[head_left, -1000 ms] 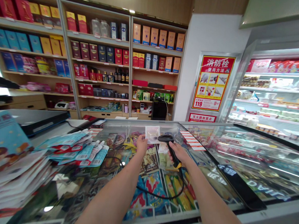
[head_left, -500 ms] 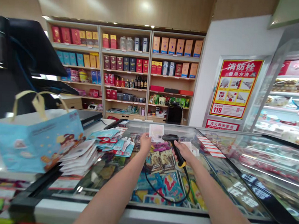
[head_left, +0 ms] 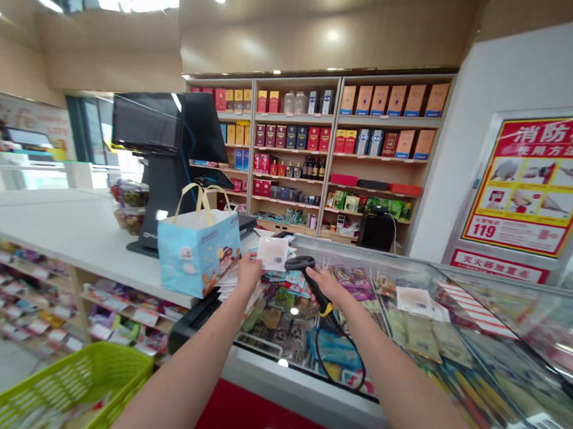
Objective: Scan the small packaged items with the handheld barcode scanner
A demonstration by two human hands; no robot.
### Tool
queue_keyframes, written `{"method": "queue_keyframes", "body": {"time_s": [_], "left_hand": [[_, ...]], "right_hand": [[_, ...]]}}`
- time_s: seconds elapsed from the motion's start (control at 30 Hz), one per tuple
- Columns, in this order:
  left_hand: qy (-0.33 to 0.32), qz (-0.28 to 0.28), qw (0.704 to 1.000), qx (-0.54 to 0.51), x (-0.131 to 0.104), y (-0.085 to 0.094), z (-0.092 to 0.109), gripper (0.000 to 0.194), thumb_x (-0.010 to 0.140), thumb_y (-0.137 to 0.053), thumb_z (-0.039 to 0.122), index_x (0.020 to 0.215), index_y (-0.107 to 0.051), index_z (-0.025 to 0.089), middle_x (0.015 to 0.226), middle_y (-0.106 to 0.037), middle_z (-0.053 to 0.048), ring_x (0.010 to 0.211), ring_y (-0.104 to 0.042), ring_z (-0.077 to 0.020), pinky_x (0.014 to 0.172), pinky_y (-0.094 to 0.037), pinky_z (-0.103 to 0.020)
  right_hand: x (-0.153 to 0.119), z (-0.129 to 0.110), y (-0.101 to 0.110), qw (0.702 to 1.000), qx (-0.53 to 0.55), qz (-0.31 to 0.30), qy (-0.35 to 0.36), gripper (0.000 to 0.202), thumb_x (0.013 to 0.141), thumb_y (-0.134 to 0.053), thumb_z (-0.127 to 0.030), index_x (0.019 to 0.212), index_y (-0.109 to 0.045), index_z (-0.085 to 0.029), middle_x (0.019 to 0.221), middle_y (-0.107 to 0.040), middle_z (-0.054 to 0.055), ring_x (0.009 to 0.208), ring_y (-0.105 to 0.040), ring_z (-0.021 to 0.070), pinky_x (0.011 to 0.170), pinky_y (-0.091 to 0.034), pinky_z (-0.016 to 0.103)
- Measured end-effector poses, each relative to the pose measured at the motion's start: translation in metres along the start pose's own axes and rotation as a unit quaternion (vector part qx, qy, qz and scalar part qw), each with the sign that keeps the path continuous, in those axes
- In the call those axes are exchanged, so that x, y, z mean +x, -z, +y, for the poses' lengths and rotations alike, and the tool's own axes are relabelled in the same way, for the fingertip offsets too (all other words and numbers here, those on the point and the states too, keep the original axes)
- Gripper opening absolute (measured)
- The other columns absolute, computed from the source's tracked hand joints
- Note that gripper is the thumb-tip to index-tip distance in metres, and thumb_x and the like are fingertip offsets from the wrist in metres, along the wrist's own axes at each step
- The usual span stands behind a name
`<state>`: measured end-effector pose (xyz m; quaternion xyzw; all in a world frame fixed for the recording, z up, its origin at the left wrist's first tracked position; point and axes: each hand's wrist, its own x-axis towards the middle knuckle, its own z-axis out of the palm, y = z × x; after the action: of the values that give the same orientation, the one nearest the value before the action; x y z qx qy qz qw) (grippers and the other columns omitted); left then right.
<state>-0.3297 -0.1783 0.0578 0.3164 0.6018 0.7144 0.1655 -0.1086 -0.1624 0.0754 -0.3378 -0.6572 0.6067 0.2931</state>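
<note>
My left hand [head_left: 249, 275] is closed on the edge of a flat white packet [head_left: 272, 251] that has a barcode near its lower right corner. Wrapped round the grip of a black and yellow barcode scanner [head_left: 300, 262] is my right hand [head_left: 329, 287]. The scanner's head is close to the packet's right edge, and its black cable [head_left: 318, 350] loops down over the glass. Behind and below the left hand, a pile of white packets [head_left: 230, 282] lies on the glass top, partly hidden by my arm. Red and blue packets [head_left: 295, 281] show under the scanner.
A blue paper bag [head_left: 200, 255] stands left of my hands, beside a black checkout screen [head_left: 147, 123]. More white packets [head_left: 413, 299] lie on the glass-topped freezer to the right. A green basket [head_left: 115, 372] sits low at left. Stocked shelves [head_left: 292, 153] line the back.
My view has turned left, bringing the counter and green basket into sight. Both hands have shifted left over the freezer towards the piles, still holding the packet and the scanner.
</note>
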Motion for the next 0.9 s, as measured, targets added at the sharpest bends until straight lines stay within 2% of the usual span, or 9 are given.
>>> {"method": "queue_keyframes", "body": {"time_s": [0.13,0.23,0.37,0.47,0.57,0.67,0.77,0.9], "left_hand": [[0.011,0.0,0.997,0.07,0.019,0.047,0.0,0.026,0.069,-0.049,0.006,0.088,-0.063,0.014,0.071,-0.067,-0.005,0.062,-0.064,-0.0162,0.053,-0.052,-0.023],[-0.023,0.008,0.984,0.176,0.023,0.069,-0.002,0.027,0.07,-0.05,0.007,0.09,-0.066,0.016,0.081,-0.071,-0.008,0.075,-0.067,-0.0203,0.066,-0.052,-0.026],[-0.087,-0.005,0.939,0.332,0.019,0.079,-0.005,0.035,0.073,-0.047,0.004,0.101,-0.067,0.015,0.105,-0.07,-0.014,0.103,-0.063,-0.0259,0.09,-0.047,-0.032],[-0.137,-0.016,0.919,0.37,0.014,0.076,-0.006,0.046,0.075,-0.041,0.0,0.113,-0.062,0.015,0.121,-0.063,-0.013,0.116,-0.057,-0.0229,0.099,-0.041,-0.031],[-0.2,-0.021,0.903,0.38,0.008,0.064,-0.003,0.046,0.074,-0.039,-0.002,0.11,-0.062,0.015,0.126,-0.06,-0.013,0.123,-0.051,-0.0213,0.106,-0.036,-0.031],[-0.241,-0.039,0.9,0.361,-0.001,0.041,0.003,0.038,0.074,-0.044,0.002,0.103,-0.064,0.016,0.123,-0.06,-0.012,0.122,-0.051,-0.0226,0.107,-0.035,-0.034],[-0.262,-0.081,0.905,0.324,-0.017,0.006,0.006,0.031,0.077,-0.048,0.007,0.1,-0.065,0.018,0.121,-0.061,-0.01,0.117,-0.054,-0.0225,0.104,-0.039,-0.034],[-0.27,-0.17,0.896,0.309,-0.05,-0.054,0.004,0.026,0.079,-0.05,0.01,0.099,-0.064,0.018,0.118,-0.062,-0.009,0.114,-0.055,-0.0204,0.101,-0.041,-0.034]], "right_hand": [[0.018,-0.003,-0.034,0.999,-0.02,-0.029,0.004,0.03,0.089,-0.049,-0.047,0.077,-0.046,-0.02,0.048,-0.055,-0.005,0.035,-0.05,0.0097,0.034,-0.043,0.019],[0.027,-0.003,-0.052,0.998,-0.032,-0.045,-0.003,0.03,0.088,-0.049,-0.048,0.077,-0.046,-0.02,0.047,-0.054,-0.005,0.035,-0.05,0.0094,0.034,-0.043,0.019],[0.033,-0.001,-0.065,0.998,-0.039,-0.057,-0.005,0.027,0.089,-0.048,-0.048,0.082,-0.048,-0.021,0.047,-0.054,-0.006,0.034,-0.05,0.0097,0.034,-0.043,0.018],[0.033,0.0,-0.067,0.997,-0.038,-0.062,-0.004,0.023,0.091,-0.046,-0.043,0.087,-0.048,-0.021,0.047,-0.054,-0.006,0.034,-0.049,0.0097,0.033,-0.043,0.018],[0.028,-0.001,-0.058,0.998,-0.04,-0.046,-0.007,0.024,0.09,-0.047,-0.043,0.082,-0.048,-0.02,0.047,-0.054,-0.006,0.033,-0.049,0.0091,0.033,-0.043,0.018],[0.018,-0.001,-0.038,0.999,-0.038,-0.016,-0.002,0.03,0.088,-0.05,-0.047,0.075,-0.046,-0.02,0.048,-0.054,-0.006,0.034,-0.049,0.0092,0.034,-0.043,0.019],[0.004,0.003,-0.006,0.999,-0.027,0.02,0.009,0.036,0.085,-0.052,-0.053,0.071,-0.046,-0.02,0.047,-0.053,-0.005,0.034,-0.049,0.0095,0.034,-0.042,0.02],[-0.018,0.015,0.045,0.997,0.001,0.082,0.008,0.038,0.084,-0.05,-0.056,0.071,-0.047,-0.02,0.047,-0.053,-0.004,0.034,-0.048,0.0102,0.034,-0.041,0.022]]}}
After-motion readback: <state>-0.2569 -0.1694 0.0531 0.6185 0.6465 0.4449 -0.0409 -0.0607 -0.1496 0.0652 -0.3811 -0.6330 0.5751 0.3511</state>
